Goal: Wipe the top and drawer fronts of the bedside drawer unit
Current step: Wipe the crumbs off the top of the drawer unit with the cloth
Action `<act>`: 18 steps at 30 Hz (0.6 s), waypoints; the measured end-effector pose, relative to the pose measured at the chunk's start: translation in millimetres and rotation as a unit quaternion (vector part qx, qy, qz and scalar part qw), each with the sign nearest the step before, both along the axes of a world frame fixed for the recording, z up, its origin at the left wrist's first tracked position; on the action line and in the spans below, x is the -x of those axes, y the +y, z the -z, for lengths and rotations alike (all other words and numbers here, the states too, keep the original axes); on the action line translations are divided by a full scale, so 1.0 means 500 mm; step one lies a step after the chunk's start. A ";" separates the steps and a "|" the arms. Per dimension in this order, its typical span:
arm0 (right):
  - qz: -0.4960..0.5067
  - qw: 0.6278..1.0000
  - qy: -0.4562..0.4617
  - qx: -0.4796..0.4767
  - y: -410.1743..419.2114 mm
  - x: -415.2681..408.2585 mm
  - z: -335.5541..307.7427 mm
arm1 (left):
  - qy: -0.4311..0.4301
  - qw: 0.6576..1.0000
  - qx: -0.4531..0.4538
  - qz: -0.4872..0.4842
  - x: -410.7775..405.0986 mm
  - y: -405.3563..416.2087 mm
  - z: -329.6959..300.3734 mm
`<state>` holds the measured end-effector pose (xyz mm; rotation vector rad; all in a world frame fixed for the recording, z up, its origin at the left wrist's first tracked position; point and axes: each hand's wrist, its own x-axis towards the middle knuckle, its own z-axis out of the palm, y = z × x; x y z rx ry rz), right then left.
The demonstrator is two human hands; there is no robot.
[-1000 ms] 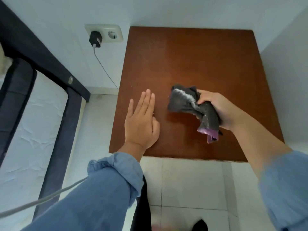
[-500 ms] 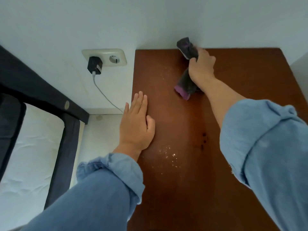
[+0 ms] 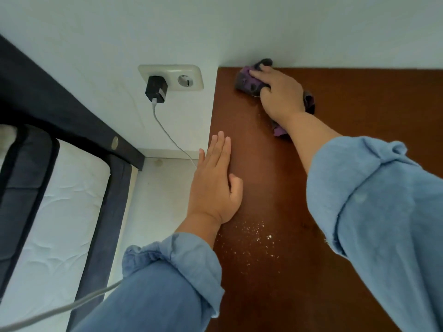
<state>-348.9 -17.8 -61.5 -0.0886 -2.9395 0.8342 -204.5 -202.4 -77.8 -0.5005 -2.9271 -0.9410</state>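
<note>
Bedside unit's glossy brown wooden top (image 3: 275, 188) meets the wall; pale crumbs (image 3: 251, 238) lie near its left edge. Right hand (image 3: 280, 94) presses a crumpled purple-grey cloth (image 3: 247, 81) into the far-left corner, fingers curled over it. Left hand (image 3: 215, 180) rests flat, fingers straight. Best drag forward with overlapping strokes, gathering crumbs.

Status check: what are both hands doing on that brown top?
Right hand pressing cloth at back-left corner. Left hand flat, empty. White specks unwiped near front.

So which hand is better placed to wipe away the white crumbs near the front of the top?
Right. The right hand already presses the cloth at the back left corner and could probably pull it towards the crumbs. The left hand lies flat and empty.
</note>
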 end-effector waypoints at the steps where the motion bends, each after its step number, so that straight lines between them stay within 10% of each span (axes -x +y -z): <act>1: -0.012 1.000 -0.001 0.003 0.000 -0.001 -0.002 | 0.000 1.000 -0.003 0.000 0.001 0.000 0.000; 18: -0.073 0.995 0.051 0.041 -0.033 -0.347 0.015 | -0.016 1.000 -0.008 -0.025 0.000 0.006 -0.009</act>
